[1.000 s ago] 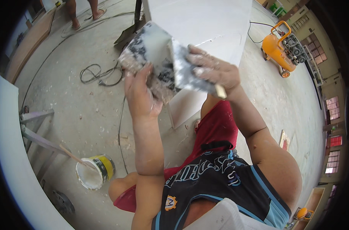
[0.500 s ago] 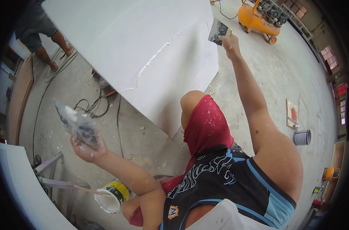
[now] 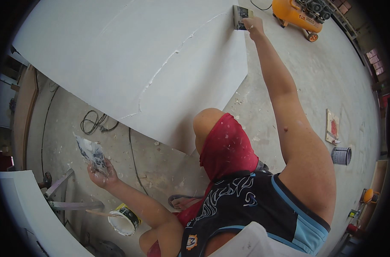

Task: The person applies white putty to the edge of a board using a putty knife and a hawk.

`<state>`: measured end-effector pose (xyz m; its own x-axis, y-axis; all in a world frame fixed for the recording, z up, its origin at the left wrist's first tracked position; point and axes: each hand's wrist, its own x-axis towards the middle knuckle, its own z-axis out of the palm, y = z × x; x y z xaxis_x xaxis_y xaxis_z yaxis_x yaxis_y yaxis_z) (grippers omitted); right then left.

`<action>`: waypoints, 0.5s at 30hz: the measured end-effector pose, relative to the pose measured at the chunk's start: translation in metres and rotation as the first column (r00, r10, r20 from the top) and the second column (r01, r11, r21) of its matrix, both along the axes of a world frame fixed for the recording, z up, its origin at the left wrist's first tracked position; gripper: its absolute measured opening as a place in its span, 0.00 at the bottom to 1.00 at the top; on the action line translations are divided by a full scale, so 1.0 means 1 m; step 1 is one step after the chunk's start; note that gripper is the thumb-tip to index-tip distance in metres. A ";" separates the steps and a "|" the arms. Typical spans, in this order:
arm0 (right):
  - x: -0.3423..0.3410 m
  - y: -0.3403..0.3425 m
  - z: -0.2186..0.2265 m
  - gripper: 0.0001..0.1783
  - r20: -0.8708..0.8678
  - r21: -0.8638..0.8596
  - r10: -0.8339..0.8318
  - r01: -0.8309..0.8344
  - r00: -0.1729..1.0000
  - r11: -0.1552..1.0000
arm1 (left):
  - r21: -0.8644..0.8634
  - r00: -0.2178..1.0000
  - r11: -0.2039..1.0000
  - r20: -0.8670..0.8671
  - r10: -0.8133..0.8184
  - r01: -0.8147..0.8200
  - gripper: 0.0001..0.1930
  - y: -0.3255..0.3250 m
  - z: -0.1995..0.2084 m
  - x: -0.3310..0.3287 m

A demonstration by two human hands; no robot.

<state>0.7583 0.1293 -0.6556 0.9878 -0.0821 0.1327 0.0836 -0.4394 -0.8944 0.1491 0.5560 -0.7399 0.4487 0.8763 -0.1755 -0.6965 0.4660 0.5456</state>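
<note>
My right hand (image 3: 253, 27) is closed around a wide putty knife (image 3: 238, 18), reaching far out over the right edge of a large white panel (image 3: 113, 64). The blade lies at or just above that edge; whether it touches I cannot tell. A raised, uneven line of white putty (image 3: 176, 52) curves across the panel, ending near the blade. At the left, my left hand (image 3: 103, 174) grips a thin flat scraper blade (image 3: 91, 150) with white putty and dark smears on its face. It is held up over the floor, apart from the panel.
An open putty tub (image 3: 133, 213) with a stick across it stands by my left forearm. Cables (image 3: 94, 122) lie on the floor under the panel's near edge. An orange air compressor (image 3: 299, 16) is at the far right; a grey can (image 3: 341, 156) and a stained board (image 3: 332, 125) lie nearer.
My right hand and putty knife have moved up, from beside the panel to its edge. The left hand has lowered slightly with its blade. The view has shifted; the other person is out of sight.
</note>
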 end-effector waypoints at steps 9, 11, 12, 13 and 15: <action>-0.151 0.082 0.048 0.10 0.201 -0.068 0.177 -0.166 0.963 0.984 | 0.003 0.820 0.911 0.433 -0.374 0.413 0.33 -0.041 -0.008 0.053; -0.187 0.095 0.048 0.10 0.206 -0.066 0.199 -0.189 0.958 0.980 | 0.152 0.647 0.843 0.576 -0.500 0.516 0.35 -0.069 -0.005 0.082; -0.202 0.101 0.047 0.11 0.286 -0.122 0.225 -0.197 0.932 0.973 | 0.207 0.586 0.826 0.616 -0.526 0.524 0.36 -0.080 -0.003 0.095; -0.218 0.109 0.047 0.12 0.360 -0.178 0.255 -0.202 0.897 0.963 | 0.182 0.598 0.820 0.602 -0.530 0.544 0.37 -0.088 0.002 0.102; -0.255 0.126 0.047 0.12 0.409 -0.288 0.301 -0.192 0.861 0.938 | 0.155 0.610 0.818 0.594 -0.525 0.554 0.37 -0.092 0.006 0.108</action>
<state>0.5034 0.2552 -0.6087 0.8038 0.2431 0.5429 0.5774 -0.5385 -0.6137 0.2574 0.4640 -0.7335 0.8583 0.4403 0.2634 -0.4762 0.8747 0.0896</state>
